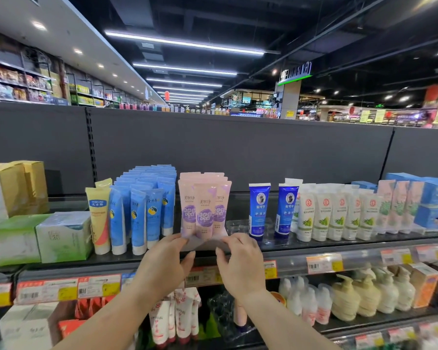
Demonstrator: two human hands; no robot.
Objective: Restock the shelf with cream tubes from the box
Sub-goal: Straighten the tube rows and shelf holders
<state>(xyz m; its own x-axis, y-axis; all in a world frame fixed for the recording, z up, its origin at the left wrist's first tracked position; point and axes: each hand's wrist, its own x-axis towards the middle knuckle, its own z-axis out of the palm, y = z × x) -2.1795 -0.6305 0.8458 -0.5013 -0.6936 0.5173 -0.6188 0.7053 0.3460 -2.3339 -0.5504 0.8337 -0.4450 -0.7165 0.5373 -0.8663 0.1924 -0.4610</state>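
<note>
At frame centre, my left hand (166, 258) and right hand (240, 261) pinch the bottom edges of the pink cream tubes (204, 210), standing upright, caps down, on the shelf (314, 251).

The pink tubes (204, 208) in the middle say 美加净. The yellow tube (99, 218), left of middle, says 凡士林 on a blue patch.

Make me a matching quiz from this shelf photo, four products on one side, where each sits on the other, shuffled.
Things:
1. pink tubes
2. yellow tube
3. dark blue tubes
4. pump bottles

Places:
A. lower shelf, right side
B. just right of the pink tubes
C. between both hands, at the shelf's front
D. left of the light blue tubes

Pairs: 1-C, 2-D, 3-B, 4-A
</note>
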